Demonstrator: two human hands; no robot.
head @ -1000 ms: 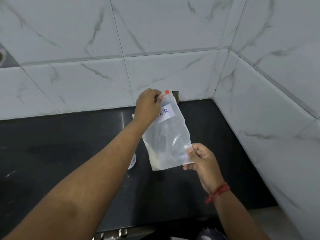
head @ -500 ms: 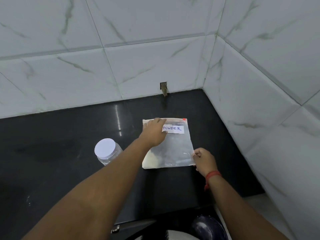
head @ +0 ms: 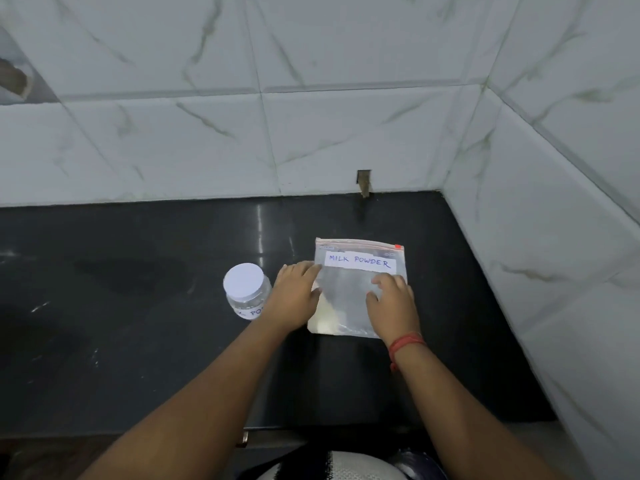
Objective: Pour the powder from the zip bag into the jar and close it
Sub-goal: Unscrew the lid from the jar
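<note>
The right hand (head: 393, 306) is laid flat, fingers (head: 382, 281) spread, on the clear plastic zip bag (head: 349, 296) labelled MILK POWDER, which lies flat on the glossy black stone bench (head: 138, 323). The left hand (head: 294, 299) rests, fingers loosely spread, on the bag's left edge. Just left stands the clear plastic jar (head: 246, 291), white lid on. The lid is best removed before the zip is opened. Marbled white wall tiles (head: 311, 133) enclose the corner beyond.

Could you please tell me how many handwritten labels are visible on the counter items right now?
2. One reading MILK POWDER runs across the top of the zip bag; another, partly hidden behind the left hand, is on the jar.
</note>
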